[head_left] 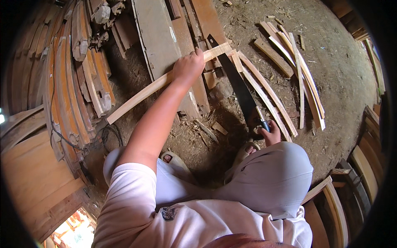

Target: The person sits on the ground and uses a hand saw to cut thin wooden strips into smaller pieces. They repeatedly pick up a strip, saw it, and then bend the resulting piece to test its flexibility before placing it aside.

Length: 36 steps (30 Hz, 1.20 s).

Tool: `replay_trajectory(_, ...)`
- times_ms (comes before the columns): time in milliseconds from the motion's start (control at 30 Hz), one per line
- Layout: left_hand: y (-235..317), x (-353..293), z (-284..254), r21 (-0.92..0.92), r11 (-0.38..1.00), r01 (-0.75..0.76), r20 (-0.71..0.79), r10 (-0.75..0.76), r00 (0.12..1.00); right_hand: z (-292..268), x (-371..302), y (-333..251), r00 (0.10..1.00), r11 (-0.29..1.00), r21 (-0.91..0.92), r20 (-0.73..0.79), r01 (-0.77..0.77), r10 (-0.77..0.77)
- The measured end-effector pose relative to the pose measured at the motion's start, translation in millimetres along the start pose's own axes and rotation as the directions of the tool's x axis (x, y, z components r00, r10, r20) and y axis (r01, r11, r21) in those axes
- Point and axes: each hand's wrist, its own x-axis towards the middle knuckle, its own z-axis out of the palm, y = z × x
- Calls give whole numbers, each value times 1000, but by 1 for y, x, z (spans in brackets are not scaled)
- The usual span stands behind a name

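My left hand (189, 68) grips pale wood strip (144, 96); my right hand (271, 134) curled on saw handle (264, 122), to right and nearer me. Saw blade (240, 89) crosses strip just beyond left hand. If strip turns under weak grip, blade may jump toward that hand.

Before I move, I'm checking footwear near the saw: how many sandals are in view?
2: the left sandal, just right of the left forearm, and the right sandal, just left of the right hand holding the handsaw. Others may be hidden.
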Motion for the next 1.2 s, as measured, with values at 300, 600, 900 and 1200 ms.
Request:
replay_trajectory(300,7,3,-11,6,1000,4,30,-4,1000,-56,-57,-108,987,901,427,103,71,-126)
replay_trajectory(600,7,21,-2,-33,999,18,-1,-18,1000,-91,-54,-203,943,656,686,-153,316,-295)
replay_trajectory(900,8,26,-11,-58,986,154,169,-142,975,52,46,-260,863,851,142,-71,505,-500)
replay_trajectory(1200,9,22,2,-59,984,167,137,-158,978,116,63,-244,814,811,110,21,575,-581)
